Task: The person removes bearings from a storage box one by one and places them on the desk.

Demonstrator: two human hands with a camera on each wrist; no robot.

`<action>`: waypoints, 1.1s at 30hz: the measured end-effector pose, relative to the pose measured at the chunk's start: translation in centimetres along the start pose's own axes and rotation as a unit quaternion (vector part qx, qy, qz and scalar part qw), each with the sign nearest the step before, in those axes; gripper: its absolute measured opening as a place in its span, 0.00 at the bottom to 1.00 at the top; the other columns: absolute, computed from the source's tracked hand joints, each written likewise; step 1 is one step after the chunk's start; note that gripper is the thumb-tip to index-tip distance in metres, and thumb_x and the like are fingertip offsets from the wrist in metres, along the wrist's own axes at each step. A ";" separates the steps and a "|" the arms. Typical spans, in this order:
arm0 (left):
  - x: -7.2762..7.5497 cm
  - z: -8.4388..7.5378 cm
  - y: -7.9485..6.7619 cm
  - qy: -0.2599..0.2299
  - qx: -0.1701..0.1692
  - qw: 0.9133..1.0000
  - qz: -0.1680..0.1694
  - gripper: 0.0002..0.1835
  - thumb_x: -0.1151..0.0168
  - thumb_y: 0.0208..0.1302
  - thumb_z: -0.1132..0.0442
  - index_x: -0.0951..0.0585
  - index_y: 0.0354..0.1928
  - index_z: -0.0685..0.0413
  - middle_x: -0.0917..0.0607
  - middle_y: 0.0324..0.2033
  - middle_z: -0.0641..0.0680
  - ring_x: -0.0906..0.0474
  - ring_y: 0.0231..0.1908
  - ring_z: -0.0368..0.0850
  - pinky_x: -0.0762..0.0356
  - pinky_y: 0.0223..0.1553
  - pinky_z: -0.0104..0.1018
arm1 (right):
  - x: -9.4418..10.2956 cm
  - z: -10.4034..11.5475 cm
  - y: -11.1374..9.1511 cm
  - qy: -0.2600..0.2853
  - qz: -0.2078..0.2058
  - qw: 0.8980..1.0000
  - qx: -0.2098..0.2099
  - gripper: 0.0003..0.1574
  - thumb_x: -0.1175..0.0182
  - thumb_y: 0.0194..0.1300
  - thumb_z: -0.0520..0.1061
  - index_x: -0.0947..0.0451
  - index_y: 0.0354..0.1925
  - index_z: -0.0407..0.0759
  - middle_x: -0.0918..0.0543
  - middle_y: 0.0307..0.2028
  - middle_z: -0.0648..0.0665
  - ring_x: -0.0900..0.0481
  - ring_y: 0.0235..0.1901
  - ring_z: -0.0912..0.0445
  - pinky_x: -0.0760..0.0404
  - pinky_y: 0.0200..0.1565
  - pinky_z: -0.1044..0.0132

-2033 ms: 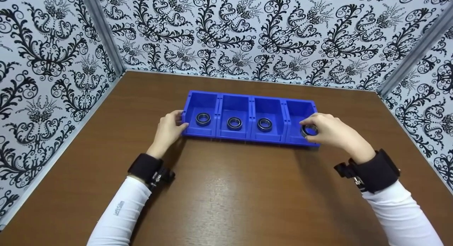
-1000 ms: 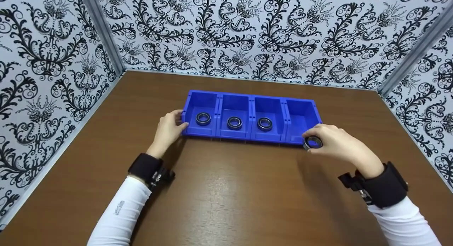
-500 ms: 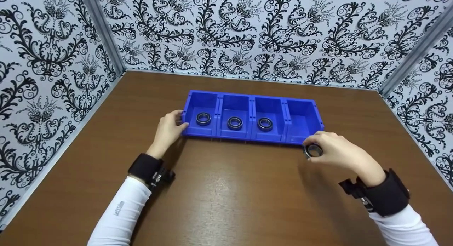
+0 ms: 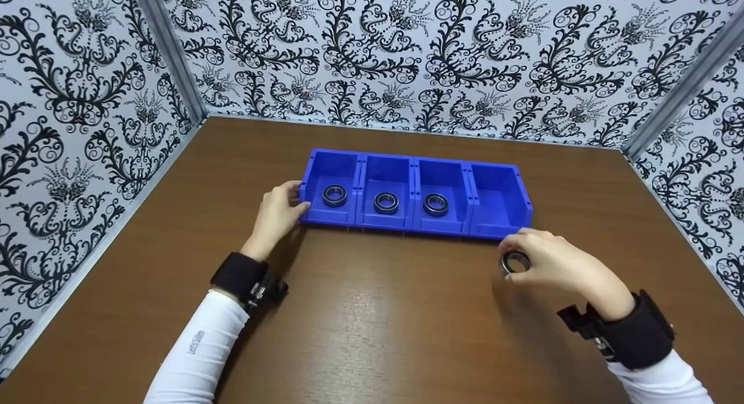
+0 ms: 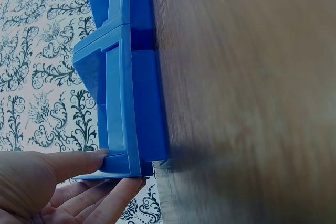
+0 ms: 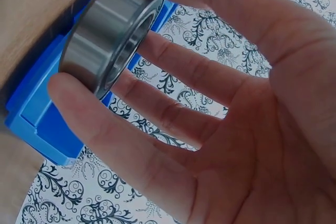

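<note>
A blue bin [image 4: 442, 226] with a row of compartments stands on the table. My left hand [image 4: 278, 213] grips its left end wall, thumb on the near side and fingers behind, as the left wrist view also shows. My right hand [image 4: 555, 264] pinches a ball bearing [image 6: 107, 30] by its rim between thumb and finger, in front of the bin's right end. Three more bearings lie in the bin: one in the leftmost compartment [image 4: 334, 195], a second bearing [image 4: 386, 203] beside it, and a third bearing [image 4: 436, 204] further right. The rightmost compartment holds no bearing.
The brown wooden table [image 4: 360, 311] extends in front of the bin and to both sides. White panels with a black floral pattern [image 4: 395, 61] enclose the back and sides, joined by grey metal posts [image 4: 168, 49].
My right hand has lifted the bearing out of the rightmost compartment and moved it toward me, past the bin's front edge. My left hand stays on the bin's left end.
</note>
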State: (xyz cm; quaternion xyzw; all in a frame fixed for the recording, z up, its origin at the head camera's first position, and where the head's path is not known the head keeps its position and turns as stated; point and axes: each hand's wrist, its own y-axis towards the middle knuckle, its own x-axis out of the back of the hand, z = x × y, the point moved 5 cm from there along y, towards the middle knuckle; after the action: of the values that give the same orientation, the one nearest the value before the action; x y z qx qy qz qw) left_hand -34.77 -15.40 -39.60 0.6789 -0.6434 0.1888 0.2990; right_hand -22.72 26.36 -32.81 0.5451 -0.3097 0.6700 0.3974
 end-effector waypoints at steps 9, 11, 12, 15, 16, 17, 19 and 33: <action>0.0 0.1 0.0 0.003 0.001 1.000 0.000 0.27 0.34 0.66 0.69 0.25 0.66 0.70 0.15 0.57 0.71 0.16 0.59 0.63 0.21 0.64 0.54 | -0.7 -0.1 -0.6 0.005 0.008 1.000 -0.015 0.16 0.26 0.50 0.46 0.17 0.39 0.49 0.19 0.36 0.51 0.23 0.37 0.56 0.25 0.38 0.60; 0.0 0.1 0.0 0.003 0.002 1.000 0.000 0.27 0.34 0.66 0.69 0.25 0.66 0.70 0.15 0.57 0.71 0.16 0.59 0.63 0.20 0.64 0.54 | -0.9 -0.1 -0.7 0.006 0.011 1.000 -0.016 0.16 0.25 0.50 0.46 0.17 0.39 0.49 0.20 0.36 0.51 0.23 0.37 0.56 0.25 0.38 0.60; 0.0 0.1 0.0 0.003 0.002 1.000 0.000 0.27 0.34 0.66 0.69 0.25 0.66 0.69 0.15 0.57 0.71 0.16 0.59 0.63 0.20 0.64 0.54 | -1.0 -0.1 -0.7 0.007 0.012 1.000 -0.015 0.16 0.25 0.49 0.46 0.17 0.39 0.50 0.20 0.36 0.51 0.23 0.37 0.56 0.25 0.37 0.60; -0.1 0.1 0.0 0.002 0.003 1.000 0.002 0.27 0.34 0.66 0.69 0.25 0.66 0.69 0.15 0.57 0.71 0.16 0.59 0.63 0.20 0.64 0.54 | -1.2 -0.1 -0.8 0.010 0.014 1.000 -0.011 0.16 0.25 0.49 0.46 0.18 0.38 0.50 0.19 0.37 0.51 0.23 0.37 0.56 0.25 0.37 0.60; -0.1 0.1 0.0 0.001 0.003 1.000 0.002 0.27 0.34 0.66 0.69 0.25 0.66 0.70 0.15 0.57 0.71 0.16 0.59 0.63 0.20 0.64 0.54 | -1.3 -0.1 -0.8 0.010 0.015 1.000 -0.010 0.16 0.25 0.49 0.46 0.18 0.38 0.51 0.19 0.37 0.51 0.23 0.37 0.56 0.25 0.37 0.60; -0.1 0.1 0.0 0.001 0.002 1.000 0.002 0.27 0.34 0.66 0.69 0.25 0.66 0.70 0.15 0.57 0.71 0.16 0.59 0.63 0.20 0.64 0.54 | -1.4 -0.1 -0.8 0.011 0.016 1.000 -0.011 0.16 0.25 0.49 0.46 0.18 0.38 0.51 0.19 0.37 0.52 0.22 0.37 0.56 0.25 0.37 0.61; -0.1 0.1 0.0 0.002 0.002 1.000 0.001 0.27 0.34 0.66 0.69 0.25 0.66 0.70 0.15 0.57 0.71 0.16 0.59 0.63 0.20 0.64 0.54 | -1.6 -0.1 -0.9 0.013 0.019 1.000 -0.008 0.16 0.25 0.49 0.45 0.18 0.38 0.51 0.19 0.37 0.52 0.22 0.37 0.56 0.25 0.37 0.61; 0.0 0.0 0.1 0.008 -0.006 1.000 -0.005 0.26 0.34 0.66 0.68 0.24 0.64 0.69 0.14 0.55 0.71 0.16 0.58 0.64 0.21 0.64 0.55 | -3.1 0.0 -1.3 0.012 0.034 0.999 0.015 0.18 0.24 0.47 0.45 0.18 0.38 0.51 0.19 0.36 0.52 0.21 0.37 0.55 0.24 0.36 0.61</action>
State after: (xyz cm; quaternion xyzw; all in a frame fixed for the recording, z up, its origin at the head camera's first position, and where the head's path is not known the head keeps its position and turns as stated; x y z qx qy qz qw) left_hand -34.88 -15.46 -39.58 0.6789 -0.6387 0.1886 0.3091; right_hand -21.33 26.33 -35.89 0.5320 -0.3133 0.6943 0.3698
